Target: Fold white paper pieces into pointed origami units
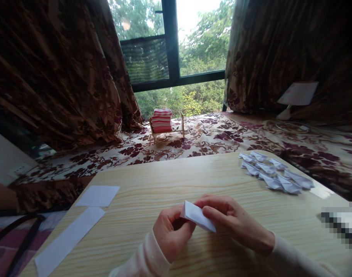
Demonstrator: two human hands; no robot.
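Between my two hands, just above the table, is a small folded piece of white paper (199, 217). My left hand (173, 232) pinches its left end, with the thumb low and the fingers partly hidden behind the paper. My right hand (230, 217) holds the upper right side, its thumb on the near face and its index finger along the top edge. The paper is tilted, its right end lower than its left. Several folded white paper pieces (275, 173) lie grouped at the table's far right.
On the left of the wooden table (153, 181) lie a white paper sheet (98, 196) and a long paper strip (69, 242). A blurred object (342, 223) sits at the right edge. Beyond stand a small rack with folded red-striped cloths (161, 121) and a lamp (299, 94).
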